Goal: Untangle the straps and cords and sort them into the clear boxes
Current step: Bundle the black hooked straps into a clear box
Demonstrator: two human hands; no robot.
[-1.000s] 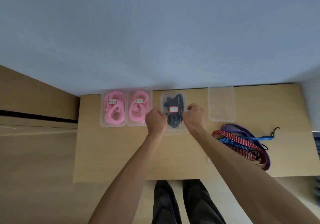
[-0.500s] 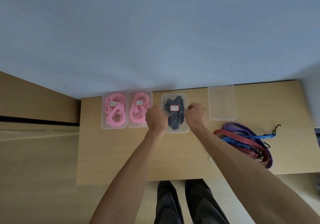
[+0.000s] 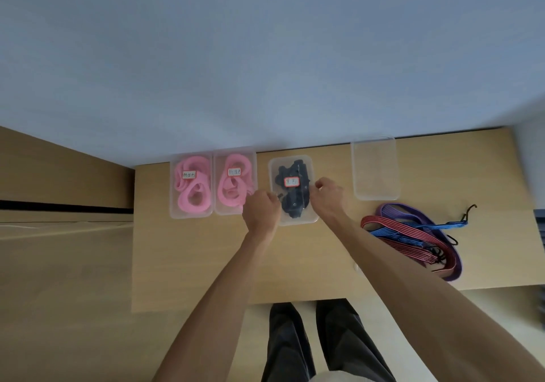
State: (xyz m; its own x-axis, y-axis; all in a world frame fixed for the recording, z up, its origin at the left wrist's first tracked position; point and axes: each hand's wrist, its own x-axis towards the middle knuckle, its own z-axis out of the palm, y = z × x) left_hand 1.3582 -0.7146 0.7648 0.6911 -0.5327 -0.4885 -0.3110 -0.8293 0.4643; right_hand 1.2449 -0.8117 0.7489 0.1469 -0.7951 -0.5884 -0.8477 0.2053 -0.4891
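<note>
A clear box [image 3: 298,221] with a red-edged label holds black straps [image 3: 295,201] and stands at the middle back of the wooden table [image 3: 188,263]. My left hand [image 3: 261,212] grips its left edge with curled fingers. My right hand [image 3: 328,194] grips its right edge the same way. Two clear boxes to the left, the left pink box [image 3: 174,213] and the right pink box [image 3: 218,210], hold pink straps. An empty clear box [image 3: 375,169] stands to the right. A tangle of red, blue and purple cords [image 3: 413,234] with black hooks lies on the table's right side.
The table backs onto a pale blue wall [image 3: 265,57]. My legs [image 3: 309,340] show below the table's front edge. A wooden surface [image 3: 59,263] lies to the left of the table.
Both hands stay at the sides of the box with black straps. The right hand has crept slightly farther along its right edge; the box has hardly moved.
</note>
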